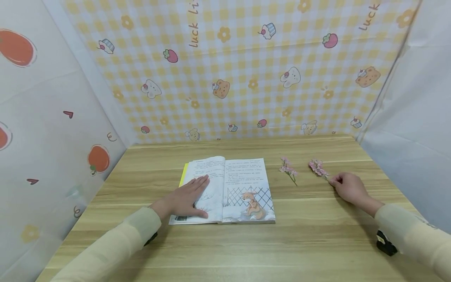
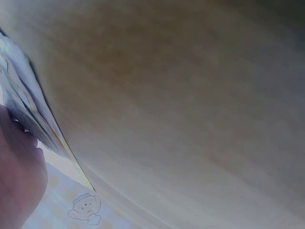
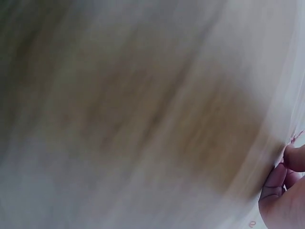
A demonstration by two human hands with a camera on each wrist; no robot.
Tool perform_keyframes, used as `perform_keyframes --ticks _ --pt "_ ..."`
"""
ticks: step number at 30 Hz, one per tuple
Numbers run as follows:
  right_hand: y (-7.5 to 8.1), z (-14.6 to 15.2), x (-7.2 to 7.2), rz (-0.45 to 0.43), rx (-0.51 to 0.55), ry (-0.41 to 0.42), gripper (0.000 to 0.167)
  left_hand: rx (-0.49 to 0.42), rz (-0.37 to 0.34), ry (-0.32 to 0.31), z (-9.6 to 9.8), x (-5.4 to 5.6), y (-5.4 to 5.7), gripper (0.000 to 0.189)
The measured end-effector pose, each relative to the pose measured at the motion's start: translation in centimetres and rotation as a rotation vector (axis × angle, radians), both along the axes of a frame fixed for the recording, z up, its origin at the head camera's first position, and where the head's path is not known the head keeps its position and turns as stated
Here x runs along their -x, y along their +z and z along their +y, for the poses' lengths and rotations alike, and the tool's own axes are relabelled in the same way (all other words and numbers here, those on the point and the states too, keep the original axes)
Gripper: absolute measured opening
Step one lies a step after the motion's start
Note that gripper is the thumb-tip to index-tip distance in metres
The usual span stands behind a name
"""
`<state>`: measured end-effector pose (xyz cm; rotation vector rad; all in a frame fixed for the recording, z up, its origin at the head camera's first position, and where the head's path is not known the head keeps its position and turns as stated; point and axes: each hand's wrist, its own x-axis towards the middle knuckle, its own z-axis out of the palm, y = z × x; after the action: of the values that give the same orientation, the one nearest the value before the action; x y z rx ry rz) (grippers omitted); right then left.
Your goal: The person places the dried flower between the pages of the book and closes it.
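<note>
An open book (image 1: 243,172) lies on the table, with printed text and a drawing of a fox-like animal by a fence on its right page. My left hand (image 1: 184,197) rests flat on the left page, fingers straight and thumb spread. To the right, my right hand (image 1: 350,188) pinches the stem end of a pink flower sprig (image 1: 318,167) between thumb and fingers, low over the wood. A second pink flower sprig (image 1: 289,169) lies between the book and that hand. In the right wrist view, the curled fingers (image 3: 275,183) show at the right edge.
The wooden table (image 1: 225,250) meets a yellow checked cloth backdrop (image 1: 239,70) at its far edge. White cloth walls stand at the left (image 1: 63,129) and right (image 1: 419,113). A yellow edge of the cover (image 1: 184,174) sticks out at the book's left.
</note>
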<state>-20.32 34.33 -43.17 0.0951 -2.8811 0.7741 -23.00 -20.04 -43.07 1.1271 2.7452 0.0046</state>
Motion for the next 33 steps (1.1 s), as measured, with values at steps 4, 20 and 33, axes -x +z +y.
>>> perform_keyframes --ticks 4,20,33 --pt "-0.08 -0.13 0.03 0.029 -0.008 0.005 0.021 -0.004 -0.001 0.001 0.03 -0.05 0.03 0.119" --pt "-0.12 0.41 -0.04 0.042 0.082 -0.039 0.02 0.005 -0.005 0.01 0.18 -0.24 0.3 0.12" --pt "0.59 0.05 0.2 -0.097 0.373 -0.081 0.041 -0.008 0.002 0.001 0.18 -0.31 0.38 0.119"
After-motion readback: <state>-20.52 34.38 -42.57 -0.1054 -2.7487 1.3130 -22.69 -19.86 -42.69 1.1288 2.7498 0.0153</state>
